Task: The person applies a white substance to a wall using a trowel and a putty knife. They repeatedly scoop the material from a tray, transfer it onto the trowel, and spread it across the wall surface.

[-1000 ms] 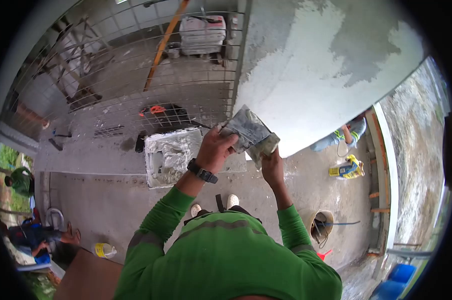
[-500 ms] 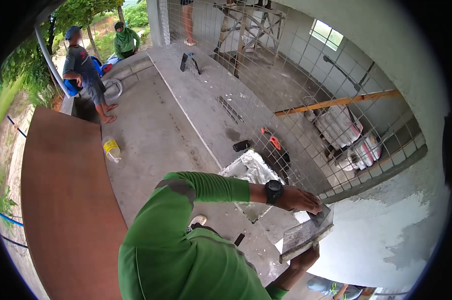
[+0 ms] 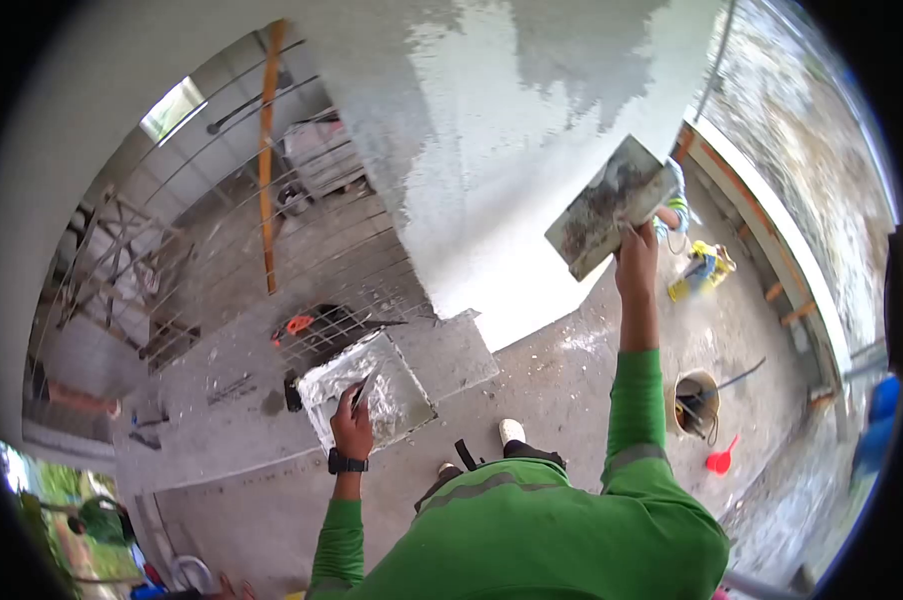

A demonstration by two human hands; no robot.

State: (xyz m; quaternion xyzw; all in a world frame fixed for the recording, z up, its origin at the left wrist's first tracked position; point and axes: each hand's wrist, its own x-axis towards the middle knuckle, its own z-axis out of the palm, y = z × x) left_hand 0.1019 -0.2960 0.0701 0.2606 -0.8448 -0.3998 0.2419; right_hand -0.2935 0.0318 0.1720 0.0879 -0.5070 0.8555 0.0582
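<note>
My left hand (image 3: 352, 428), with a black watch on its wrist, is closed around the handle of a putty knife (image 3: 367, 388). Its blade is over a white-smeared rectangular tub (image 3: 412, 408) of white plaster paste. Held out to the right, my right hand (image 3: 636, 258) grips a rectangular plastering trowel (image 3: 608, 200) from below; grey and whitish smears cover its broad face. Just behind the trowel stands a wall (image 3: 472, 200), partly coated white with bare grey patches. The trowel overlaps the wall's right edge in this view.
Wire mesh (image 3: 362, 250) spans the opening at left. By the tub lies an orange-handled tool (image 3: 298, 324). At right stand a bucket (image 3: 696, 400) holding tools and a red dipper (image 3: 722, 458). Another person's arm (image 3: 670, 215) shows behind the trowel.
My view has swung right toward the coated wall. My hands, together at the trowel before, are now apart: the left over the tub, the right holding the trowel out.
</note>
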